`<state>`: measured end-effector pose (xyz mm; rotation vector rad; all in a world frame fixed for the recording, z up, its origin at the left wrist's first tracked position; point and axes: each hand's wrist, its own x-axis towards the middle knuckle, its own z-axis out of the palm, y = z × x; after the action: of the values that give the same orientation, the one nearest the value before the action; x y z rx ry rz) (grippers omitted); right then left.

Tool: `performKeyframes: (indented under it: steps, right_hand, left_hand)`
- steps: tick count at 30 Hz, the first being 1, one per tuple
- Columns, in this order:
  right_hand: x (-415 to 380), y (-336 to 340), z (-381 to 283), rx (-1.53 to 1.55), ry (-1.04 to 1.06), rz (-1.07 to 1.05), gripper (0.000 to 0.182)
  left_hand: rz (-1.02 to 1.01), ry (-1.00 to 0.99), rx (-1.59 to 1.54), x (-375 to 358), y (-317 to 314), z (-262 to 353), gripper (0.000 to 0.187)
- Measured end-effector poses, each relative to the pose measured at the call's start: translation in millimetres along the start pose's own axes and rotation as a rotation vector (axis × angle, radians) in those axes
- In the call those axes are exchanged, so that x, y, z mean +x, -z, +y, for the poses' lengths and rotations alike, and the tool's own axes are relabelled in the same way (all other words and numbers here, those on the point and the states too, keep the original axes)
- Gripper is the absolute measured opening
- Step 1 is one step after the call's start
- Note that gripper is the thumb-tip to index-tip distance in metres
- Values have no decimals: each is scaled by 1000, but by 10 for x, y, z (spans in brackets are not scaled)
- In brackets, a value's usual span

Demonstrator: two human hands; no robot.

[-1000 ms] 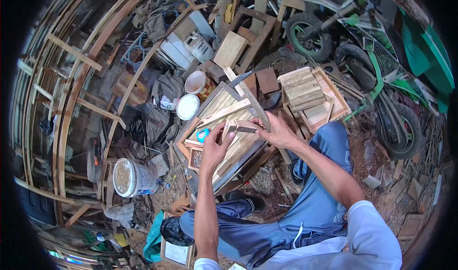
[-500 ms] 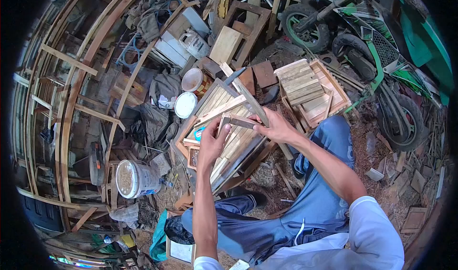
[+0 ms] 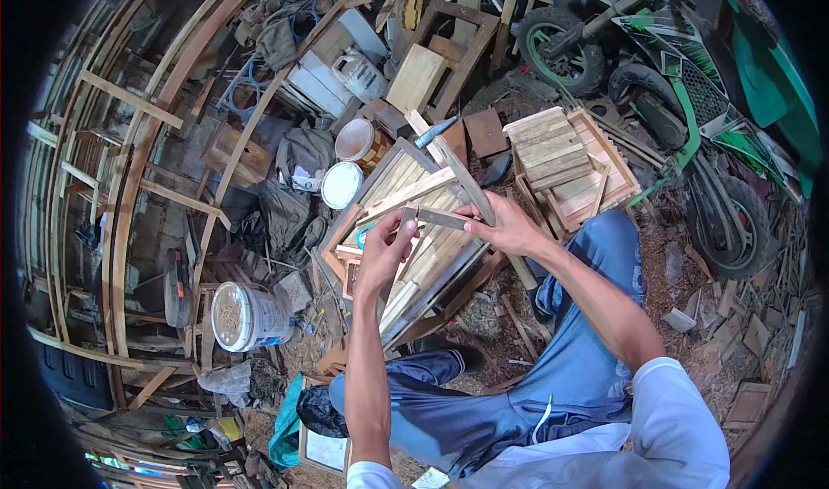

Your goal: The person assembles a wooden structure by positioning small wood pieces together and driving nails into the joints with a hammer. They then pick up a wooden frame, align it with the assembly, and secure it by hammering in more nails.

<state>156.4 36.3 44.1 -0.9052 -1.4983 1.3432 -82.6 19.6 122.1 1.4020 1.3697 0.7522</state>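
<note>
My left hand (image 3: pixel 385 256) is closed, thumb and fingers pinching a short flat wooden piece (image 3: pixel 409 215). A dark narrow wooden strip (image 3: pixel 442 220) meets that piece at an angle, its other end held between the thumb and fingers of my right hand (image 3: pixel 508 226). The same right hand also has a hammer (image 3: pixel 462 171) in its grip, the metal head pointing away from me. Below both hands is a slatted wooden work surface (image 3: pixel 423 260) with loose sticks on it. Beside my left hand sits a small wooden box (image 3: pixel 351 275), partly hidden, along with a blue round item (image 3: pixel 363 237).
Slatted wooden boxes (image 3: pixel 546 154) stand to the right, near a green motorbike (image 3: pixel 682 135). White buckets (image 3: pixel 250 316) and a tub (image 3: pixel 343 185) are on the left, by long curved-looking timber lengths (image 3: pixel 129 256). Wood scraps and shavings cover the floor.
The whole view has shifted slightly. The short piece in my left hand has turned a little and shows a darker face. The hammer head has rotated slightly; both grips stay the same.
</note>
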Motion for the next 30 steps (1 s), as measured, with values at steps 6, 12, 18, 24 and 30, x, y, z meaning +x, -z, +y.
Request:
performKeyframes:
  steps: [6, 12, 18, 24, 30]
  right_hand:
    - [-2, 11, -56, 2, -31, -15, 34]
    - [-17, 4, -100, -2, 2, 19, 34]
    - [28, -27, 140, 11, 29, 38, 34]
    - [21, 1, 163, -55, -26, 34, 35]
    - [24, 53, 259, -63, -50, 12, 30]
  left_hand:
    - [4, -3, 7, 1, 11, 5, 32]
    - [46, -7, 22, 14, -33, 13, 35]
    - [90, -21, 162, 42, -67, 65, 36]
    - [128, -87, 239, 119, -160, 43, 35]
    - [126, -62, 261, 182, -235, 15, 33]
